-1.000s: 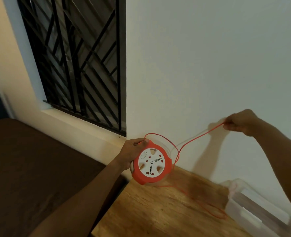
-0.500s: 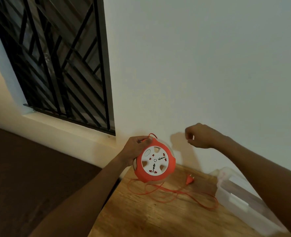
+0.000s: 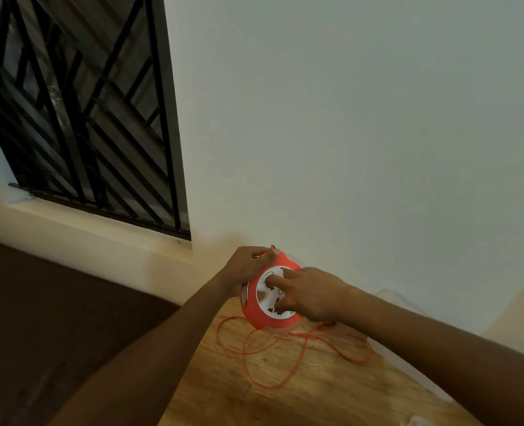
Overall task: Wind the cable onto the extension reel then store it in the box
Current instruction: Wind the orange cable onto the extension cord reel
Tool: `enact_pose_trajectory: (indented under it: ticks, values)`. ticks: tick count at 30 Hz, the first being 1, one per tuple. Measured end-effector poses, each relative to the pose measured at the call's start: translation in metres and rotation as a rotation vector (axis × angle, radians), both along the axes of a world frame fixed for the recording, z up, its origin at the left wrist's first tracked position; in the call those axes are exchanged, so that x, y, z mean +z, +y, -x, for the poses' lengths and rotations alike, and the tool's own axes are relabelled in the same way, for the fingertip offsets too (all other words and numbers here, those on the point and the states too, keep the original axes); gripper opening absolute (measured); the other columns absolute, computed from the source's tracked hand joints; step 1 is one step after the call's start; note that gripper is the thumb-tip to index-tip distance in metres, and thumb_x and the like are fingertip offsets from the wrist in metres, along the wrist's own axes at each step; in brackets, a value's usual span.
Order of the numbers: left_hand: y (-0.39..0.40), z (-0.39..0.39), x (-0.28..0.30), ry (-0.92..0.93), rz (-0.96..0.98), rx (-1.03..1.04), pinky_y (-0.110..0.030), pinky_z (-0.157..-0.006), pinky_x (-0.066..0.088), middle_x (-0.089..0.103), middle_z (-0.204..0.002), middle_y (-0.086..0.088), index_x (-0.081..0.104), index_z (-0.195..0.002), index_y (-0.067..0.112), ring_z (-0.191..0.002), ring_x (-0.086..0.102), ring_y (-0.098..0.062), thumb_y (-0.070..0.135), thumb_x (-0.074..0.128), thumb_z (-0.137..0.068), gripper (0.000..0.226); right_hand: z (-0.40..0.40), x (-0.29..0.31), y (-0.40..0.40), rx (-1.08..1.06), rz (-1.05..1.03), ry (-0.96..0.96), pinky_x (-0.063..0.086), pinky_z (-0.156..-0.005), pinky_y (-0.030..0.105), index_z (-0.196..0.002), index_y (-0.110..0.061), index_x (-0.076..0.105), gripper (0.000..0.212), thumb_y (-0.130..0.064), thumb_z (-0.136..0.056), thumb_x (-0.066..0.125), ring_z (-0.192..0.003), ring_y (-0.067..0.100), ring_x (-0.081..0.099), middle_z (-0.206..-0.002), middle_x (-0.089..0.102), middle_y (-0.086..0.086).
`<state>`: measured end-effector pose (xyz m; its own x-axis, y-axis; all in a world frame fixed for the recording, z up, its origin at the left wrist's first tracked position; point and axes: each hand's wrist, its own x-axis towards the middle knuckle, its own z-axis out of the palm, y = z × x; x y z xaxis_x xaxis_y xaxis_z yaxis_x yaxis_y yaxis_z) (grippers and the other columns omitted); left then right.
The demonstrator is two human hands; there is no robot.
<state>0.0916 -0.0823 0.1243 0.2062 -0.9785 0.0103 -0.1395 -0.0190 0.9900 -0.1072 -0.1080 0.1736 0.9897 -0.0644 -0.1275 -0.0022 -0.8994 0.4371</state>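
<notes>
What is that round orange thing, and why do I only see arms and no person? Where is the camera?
The camera sits on the person's head and looks down, so you see only their two arms reaching forward. There is one picture from that spot. The round orange and white thing is a cable reel: a wheel with plug sockets on its face that a long cord winds onto. The left hand grips its top edge and holds it up above a wooden table. The right hand rests on the white face with a finger poked into a hole there, probably to turn it. The thin orange cable lies in loose loops on the table, not wound up yet. Behind are a pale wall and a barred window.
</notes>
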Motion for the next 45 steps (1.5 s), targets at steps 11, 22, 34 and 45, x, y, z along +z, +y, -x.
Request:
enact_pose_trajectory:
  ticks: [11, 22, 34, 45]
  values:
    - [0.001, -0.001, -0.002, 0.061, -0.069, -0.047, -0.036, -0.068, 0.067, 0.083, -0.1, -0.011, 0.077, -0.111, 0.014, -0.081, 0.081, -0.028, 0.045, 0.068, -0.097, 0.036, 0.015, -0.002, 0.004, 0.065, 0.209, 0.099, 0.055, -0.089, 0.047, -0.118, -0.024, 0.067, 0.034, -0.031, -0.085, 0.076, -0.127, 0.042, 0.045, -0.158, 0.03, 0.004]
    - [-0.009, 0.005, 0.015, 0.046, -0.062, -0.118, -0.05, -0.084, 0.063, 0.078, -0.109, -0.025, 0.077, -0.112, 0.001, -0.088, 0.076, -0.035, 0.041, 0.074, -0.095, 0.044, 0.005, 0.008, 0.024, -0.028, 0.353, 0.179, 0.045, -0.091, 0.05, -0.124, -0.035, 0.063, 0.029, -0.028, -0.098, 0.053, -0.106, 0.041, 0.053, -0.16, 0.018, 0.013]
    - [-0.007, 0.026, -0.018, -0.023, -0.013, -0.054, -0.027, -0.062, 0.063, 0.084, -0.091, -0.002, 0.082, -0.093, 0.025, -0.078, 0.082, -0.023, 0.051, 0.074, -0.092, 0.028, 0.013, -0.021, 0.03, -0.569, -0.052, -0.102, 0.048, -0.09, 0.041, -0.153, -0.022, 0.017, 0.087, -0.034, -0.085, 0.071, -0.109, 0.032, 0.062, -0.132, 0.058, 0.01]
    - [0.001, 0.022, -0.061, -0.006, -0.094, 0.04, -0.054, -0.08, 0.066, 0.084, -0.092, -0.006, 0.084, -0.1, 0.02, -0.082, 0.081, -0.031, 0.08, 0.08, -0.063, 0.07, 0.023, -0.065, 0.054, -1.239, -1.696, -0.916, 0.052, -0.053, 0.026, -0.146, -0.019, 0.039, 0.08, -0.003, -0.077, 0.076, -0.064, 0.013, 0.059, -0.108, 0.06, 0.001]
